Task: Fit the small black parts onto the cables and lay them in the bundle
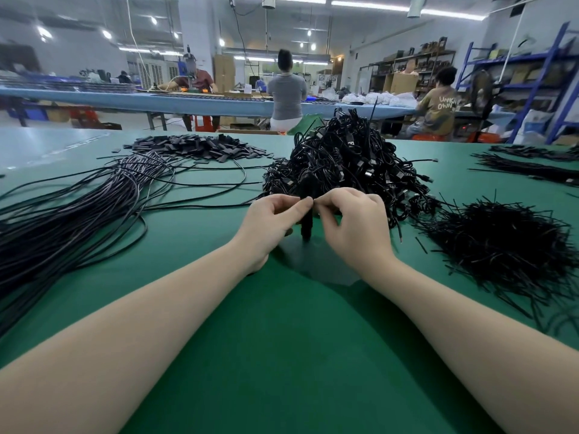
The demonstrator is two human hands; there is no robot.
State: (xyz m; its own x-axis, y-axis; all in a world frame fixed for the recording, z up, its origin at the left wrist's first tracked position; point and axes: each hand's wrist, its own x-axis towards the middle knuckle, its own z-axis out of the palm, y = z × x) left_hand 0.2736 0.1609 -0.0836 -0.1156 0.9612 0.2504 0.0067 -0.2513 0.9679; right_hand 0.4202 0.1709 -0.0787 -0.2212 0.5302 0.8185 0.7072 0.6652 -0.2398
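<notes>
Both hands meet over the green table [282, 324], just in front of the tangled cable pile [347, 161]. Left hand [269, 227]: thumb and forefinger pressed together in a pinch at its right edge. Right hand [354, 227]: fingers curled, thumb and forefinger pinching at the same spot, so the two pinches touch tip to tip. Between and below the fingertips hangs a small black part [306, 227], upright, its lower end close to the table. A thin cable seems to pass through the pinch, but it is lost against the dark pile behind (cannot trace it).

Whether the part is already seated on a cable cannot be told; the join sits under the fingertips.

Left of the hands lies the bundle [78, 208] of long black cables, fanning toward the frame's left edge and cut off there. Beyond it, a heap of flat black pieces [197, 147]. Right of the hands, a mound of short black strands [501, 245], its lower edge running out of frame.
</notes>
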